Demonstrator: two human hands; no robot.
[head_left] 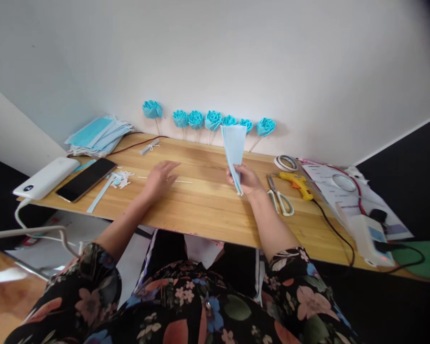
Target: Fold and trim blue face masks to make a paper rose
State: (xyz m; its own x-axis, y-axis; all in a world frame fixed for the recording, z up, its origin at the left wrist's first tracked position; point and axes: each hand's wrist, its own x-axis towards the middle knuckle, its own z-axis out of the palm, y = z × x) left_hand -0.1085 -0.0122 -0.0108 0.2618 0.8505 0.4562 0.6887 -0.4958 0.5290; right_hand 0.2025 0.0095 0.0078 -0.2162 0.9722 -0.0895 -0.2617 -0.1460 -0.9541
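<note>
Seven blue flowers (pixel 213 120) on stems stand along the back edge of the worktop (pixel 200 210), leaning on the wall, and look finished. The right hand (pixel 245 177) pinches a pale blue cloth (pixel 235 143) upright above the worktop, right of its middle; it is folded flat, not yet shaped into petals. A bare stick (pixel 183 181) lies mid-worktop, nothing fixed to it. The left hand (pixel 161 180) hovers there with fingers spread, apparently empty; whether it touches the stick, I cannot tell. Scraps (pixel 120 179) near the front-left edge suggest trimming is done. Masks (pixel 96 136) at the back-left corner look uncut.
</note>
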